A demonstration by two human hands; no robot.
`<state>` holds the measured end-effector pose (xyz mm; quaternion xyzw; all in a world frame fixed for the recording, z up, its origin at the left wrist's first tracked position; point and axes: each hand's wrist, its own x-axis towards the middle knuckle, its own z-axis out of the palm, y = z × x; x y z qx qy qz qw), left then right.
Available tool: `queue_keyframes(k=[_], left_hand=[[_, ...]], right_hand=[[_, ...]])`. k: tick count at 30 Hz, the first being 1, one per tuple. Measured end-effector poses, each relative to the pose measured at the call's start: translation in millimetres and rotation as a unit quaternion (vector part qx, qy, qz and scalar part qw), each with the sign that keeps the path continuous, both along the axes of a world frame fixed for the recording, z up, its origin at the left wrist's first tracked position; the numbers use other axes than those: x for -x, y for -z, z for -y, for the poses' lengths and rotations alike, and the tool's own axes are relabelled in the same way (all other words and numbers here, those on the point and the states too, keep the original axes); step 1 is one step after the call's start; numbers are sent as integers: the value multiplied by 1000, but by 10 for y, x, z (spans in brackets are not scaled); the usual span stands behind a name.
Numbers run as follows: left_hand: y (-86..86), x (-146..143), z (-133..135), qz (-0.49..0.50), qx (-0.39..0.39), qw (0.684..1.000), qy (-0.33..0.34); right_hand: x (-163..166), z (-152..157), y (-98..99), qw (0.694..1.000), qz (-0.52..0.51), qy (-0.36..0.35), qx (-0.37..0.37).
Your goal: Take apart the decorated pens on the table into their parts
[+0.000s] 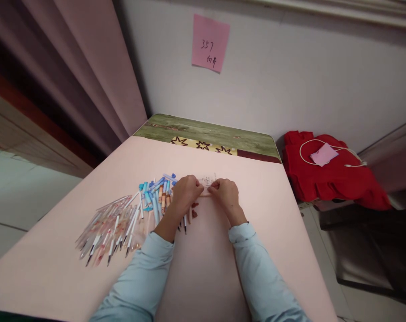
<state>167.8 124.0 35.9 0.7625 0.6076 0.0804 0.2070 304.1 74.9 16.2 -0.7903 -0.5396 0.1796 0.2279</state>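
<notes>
My left hand [187, 191] and my right hand [226, 193] are close together over the pink tabletop, thumb and fingers pinched on each. A thin, pale piece [205, 194] seems to run between the fingertips; its kind is too small to tell. Just beyond them lies a group of small clear parts [208, 180]. Beside my left wrist are blue pen parts [155, 193] and brown-and-orange pen parts [162, 197], partly hidden by that hand. Farther left lie clear pen barrels [104, 223] and white refills [132, 226] with dark tips.
A pink cloth [273, 250] covers most of the table, with a green wood-patterned strip [209, 127] along the back by the wall. A pink note [210, 43] is stuck there. At the right, red fabric [323, 179] carries a white cable [302, 152]. A curtain [99, 67] hangs left.
</notes>
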Motion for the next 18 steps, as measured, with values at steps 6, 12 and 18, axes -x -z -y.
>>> queue_keyframes(k=[6, 12, 18], left_hand=[[28, -19, 12, -17, -5, 1000, 20], [75, -123, 54, -21, -39, 999, 27], [167, -319, 162, -30, -54, 996, 61]], right_hand=[[-85, -1, -6, 1000, -13, -13, -19], [-563, 117, -54, 989, -75, 121, -50], [-603, 144, 25, 992, -47, 116, -8]])
